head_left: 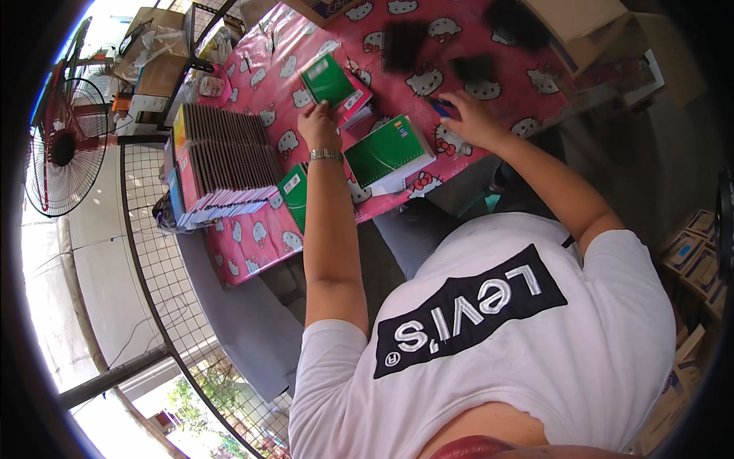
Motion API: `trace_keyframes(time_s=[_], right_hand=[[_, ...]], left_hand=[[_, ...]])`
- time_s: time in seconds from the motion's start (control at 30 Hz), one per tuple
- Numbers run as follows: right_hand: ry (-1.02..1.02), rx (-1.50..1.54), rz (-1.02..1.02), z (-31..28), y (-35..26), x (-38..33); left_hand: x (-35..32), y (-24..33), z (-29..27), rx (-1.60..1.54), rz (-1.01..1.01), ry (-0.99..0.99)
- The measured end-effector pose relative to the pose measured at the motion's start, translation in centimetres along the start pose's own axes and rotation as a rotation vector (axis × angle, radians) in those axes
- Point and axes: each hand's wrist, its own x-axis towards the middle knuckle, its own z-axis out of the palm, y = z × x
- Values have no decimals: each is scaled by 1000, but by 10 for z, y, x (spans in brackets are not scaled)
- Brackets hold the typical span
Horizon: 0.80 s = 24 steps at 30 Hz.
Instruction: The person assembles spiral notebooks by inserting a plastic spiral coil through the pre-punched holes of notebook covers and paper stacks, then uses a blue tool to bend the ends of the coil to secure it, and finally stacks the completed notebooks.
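Observation:
My left hand [319, 127] grips the near edge of a green notebook [325, 81] between thumb and fingers. That notebook lies over a small pile with a pink-and-white cover [356, 105]. My right hand [472, 121] is closed around a small dark blue object [445, 108], too blurred to name. Between my hands, close to the table's near edge, rests a stack of green spiral notebooks [388, 151]. One more green notebook [293, 197] lies partly hidden behind my left forearm.
Tall rows of spiral-bound notebooks [229, 157] stand at the left on the pink patterned table cover [252, 249]. Blurred dark items [405, 44] and an open cardboard box [577, 27] sit at the far side. A fan [65, 147] stands left, beyond wire mesh; cartons [692, 249] are stacked at right.

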Motion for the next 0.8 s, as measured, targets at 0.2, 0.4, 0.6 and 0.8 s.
trace_keyframes(time_s=[0.2, 0.4, 0.6, 0.8], right_hand=[[56, -151, -153, 25, 0, 61], [-284, 198, 145, 89, -13, 144], [-368, 275, 196, 102, -21, 139], [-461, 345, 275, 100, -38, 142]], left_hand=[[26, -24, -11, 652, -183, 141], [30, -27, 5, 753, -30, 87], [32, -34, -9, 736, -51, 91], [38, -39, -16, 778, -66, 157]])
